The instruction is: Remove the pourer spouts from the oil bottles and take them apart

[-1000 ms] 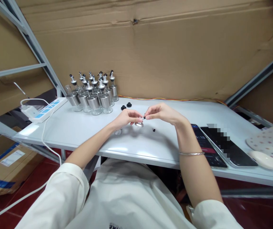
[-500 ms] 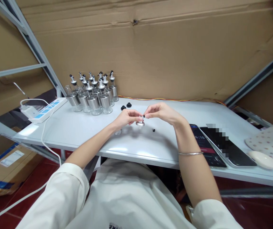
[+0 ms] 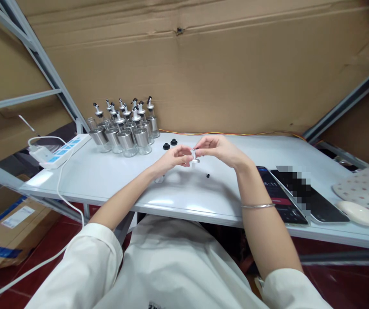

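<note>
Between my two hands, above the table, is a small silver pourer spout [image 3: 195, 162] with a round flange and a pale stem below it. Fingers and thumb of my left hand [image 3: 175, 159] pinch it from the left. My right hand [image 3: 218, 149] pinches its upper end, where a tiny dark piece shows at the fingertips; the exact grip is partly hidden. A small black cap [image 3: 208, 175] lies on the table below my right hand. Two black stoppers, a nearer one [image 3: 166, 146] and a farther one [image 3: 174, 141], lie beyond my left hand. Clear plastic pieces [image 3: 159, 179] lie beneath my left forearm.
Several glass-and-steel bottles [image 3: 126, 139], most with pourers, stand at the back left. A power strip [image 3: 65, 151] with a white cable sits at the left edge. Two phones, one nearer [image 3: 284, 201] and one farther right [image 3: 316, 201], and a cream oval object [image 3: 358, 213] lie right.
The pourer spout has turned between my fingers and shifted slightly right and up, its stem now showing underneath. My right fingertips have moved slightly up at its top. The view has shifted slightly.
</note>
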`<state>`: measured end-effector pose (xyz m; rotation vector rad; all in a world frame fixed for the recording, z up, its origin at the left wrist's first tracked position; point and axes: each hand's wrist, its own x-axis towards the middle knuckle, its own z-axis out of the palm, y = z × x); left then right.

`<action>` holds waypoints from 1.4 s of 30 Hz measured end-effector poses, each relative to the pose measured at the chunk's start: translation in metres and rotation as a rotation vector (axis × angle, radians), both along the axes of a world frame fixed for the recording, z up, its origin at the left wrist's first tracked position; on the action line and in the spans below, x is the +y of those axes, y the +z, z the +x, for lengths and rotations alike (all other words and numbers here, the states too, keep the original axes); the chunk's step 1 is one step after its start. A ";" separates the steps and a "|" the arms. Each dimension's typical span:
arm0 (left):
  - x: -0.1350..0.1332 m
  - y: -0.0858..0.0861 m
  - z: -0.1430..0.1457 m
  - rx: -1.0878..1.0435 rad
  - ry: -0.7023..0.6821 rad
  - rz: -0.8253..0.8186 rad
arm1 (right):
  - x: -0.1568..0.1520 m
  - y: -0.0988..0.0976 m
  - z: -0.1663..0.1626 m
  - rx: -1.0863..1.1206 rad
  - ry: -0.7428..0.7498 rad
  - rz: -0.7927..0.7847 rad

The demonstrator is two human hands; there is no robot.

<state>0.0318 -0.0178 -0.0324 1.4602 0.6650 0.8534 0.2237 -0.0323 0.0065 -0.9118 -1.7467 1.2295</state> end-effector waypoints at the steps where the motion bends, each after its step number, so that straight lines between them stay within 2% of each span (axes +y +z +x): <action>1: 0.000 0.000 -0.001 0.014 0.001 -0.002 | 0.000 0.000 0.001 0.020 -0.039 0.017; 4: 0.001 0.001 -0.002 0.027 -0.019 0.010 | 0.001 -0.001 0.003 0.060 -0.087 0.058; 12: 0.005 -0.002 -0.003 -0.026 -0.008 0.018 | 0.005 -0.004 0.004 0.064 -0.068 0.102; 19: 0.001 0.002 -0.004 0.009 -0.108 0.007 | 0.004 -0.002 0.002 0.085 -0.031 0.114; 25: 0.006 -0.006 -0.002 -0.038 -0.014 0.016 | 0.004 -0.001 0.000 0.080 -0.052 0.117; 29: 0.005 -0.005 -0.002 -0.037 -0.008 0.009 | 0.004 -0.001 -0.001 0.097 -0.061 0.140; 36: -0.002 0.006 -0.004 -0.051 -0.155 -0.081 | 0.007 -0.005 -0.002 0.124 -0.080 0.148; 42: 0.002 -0.001 -0.002 -0.092 -0.134 -0.034 | 0.007 -0.004 -0.003 0.094 -0.083 0.155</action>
